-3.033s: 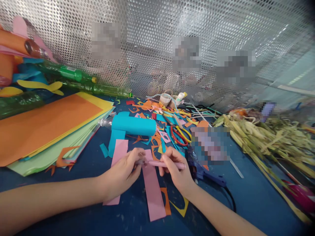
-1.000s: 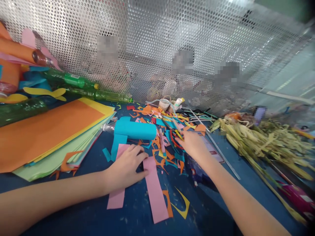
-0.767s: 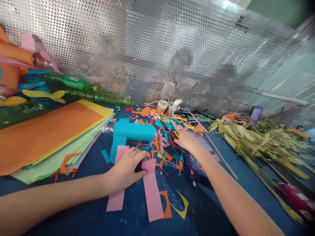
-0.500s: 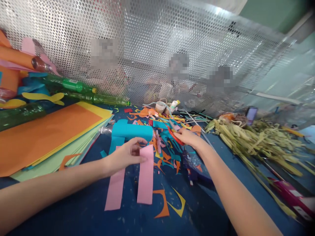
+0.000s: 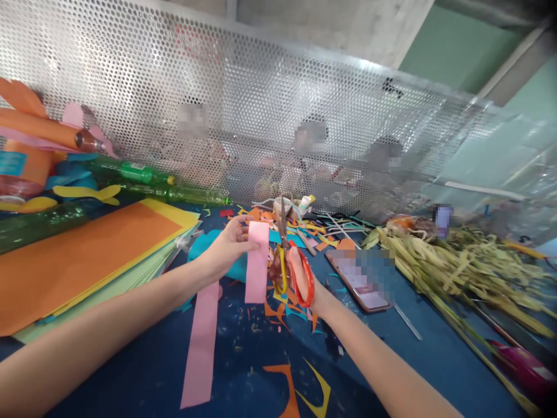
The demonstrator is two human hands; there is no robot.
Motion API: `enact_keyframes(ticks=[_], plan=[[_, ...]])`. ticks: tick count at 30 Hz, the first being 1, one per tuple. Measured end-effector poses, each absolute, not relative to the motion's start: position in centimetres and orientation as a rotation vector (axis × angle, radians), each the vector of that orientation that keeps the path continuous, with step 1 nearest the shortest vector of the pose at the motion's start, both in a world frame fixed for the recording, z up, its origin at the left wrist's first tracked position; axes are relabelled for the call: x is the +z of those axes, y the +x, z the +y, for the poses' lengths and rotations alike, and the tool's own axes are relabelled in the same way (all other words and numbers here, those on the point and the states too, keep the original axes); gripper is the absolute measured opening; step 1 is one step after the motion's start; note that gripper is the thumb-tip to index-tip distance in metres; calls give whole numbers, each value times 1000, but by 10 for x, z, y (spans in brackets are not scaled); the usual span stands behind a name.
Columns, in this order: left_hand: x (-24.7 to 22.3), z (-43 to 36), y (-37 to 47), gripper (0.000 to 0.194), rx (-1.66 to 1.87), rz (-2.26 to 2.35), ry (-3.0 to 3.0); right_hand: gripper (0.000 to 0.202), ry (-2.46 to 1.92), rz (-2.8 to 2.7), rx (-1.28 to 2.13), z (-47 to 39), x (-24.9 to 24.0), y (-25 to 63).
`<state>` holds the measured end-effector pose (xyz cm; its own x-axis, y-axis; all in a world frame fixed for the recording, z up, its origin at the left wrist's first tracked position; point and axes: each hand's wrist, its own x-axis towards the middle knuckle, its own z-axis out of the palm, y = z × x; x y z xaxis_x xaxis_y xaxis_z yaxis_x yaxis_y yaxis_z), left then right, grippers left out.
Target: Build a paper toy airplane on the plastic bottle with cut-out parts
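My left hand (image 5: 226, 247) pinches a pink paper strip (image 5: 257, 270) between thumb and fingers, raised above the table. Close on its right, my right hand (image 5: 300, 268) grips scissors (image 5: 284, 223) with red and yellow handles. The blades point up, and I cannot tell whether they are parted. A second pink strip (image 5: 200, 345) lies on the blue table below my left wrist. Partly hidden behind my left hand is a bottle wrapped in blue paper (image 5: 200, 245).
Coloured paper sheets (image 5: 100, 261) are stacked at left, with green bottles (image 5: 183, 194) behind. Paper scraps litter the middle, near a white glue bottle (image 5: 306, 202). A phone (image 5: 359, 284) and dried husks (image 5: 422, 255) lie at right. A perforated metal panel (image 5: 270, 87) stands behind.
My right hand has brought the scissors up from the scraps and left, beside the pink strip. My left hand has raised its strip. The phone now shows beyond my right forearm.
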<state>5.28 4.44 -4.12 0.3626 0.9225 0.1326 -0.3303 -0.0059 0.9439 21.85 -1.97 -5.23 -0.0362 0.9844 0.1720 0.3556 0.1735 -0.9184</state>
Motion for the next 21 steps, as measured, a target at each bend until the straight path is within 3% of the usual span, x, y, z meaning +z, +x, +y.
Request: enact_keyframes(ticks=[3, 11, 21], plan=[[-41, 48, 53, 49, 1118, 630, 1122, 43, -1335, -1616, 869, -24, -55, 216], [-35, 45, 49, 17, 1028, 620, 999, 44, -1380, -1918, 751, -33, -49, 217], [-37, 43, 47, 19, 1087, 649, 1131, 47, -1376, -2096, 650, -38, -40, 214]])
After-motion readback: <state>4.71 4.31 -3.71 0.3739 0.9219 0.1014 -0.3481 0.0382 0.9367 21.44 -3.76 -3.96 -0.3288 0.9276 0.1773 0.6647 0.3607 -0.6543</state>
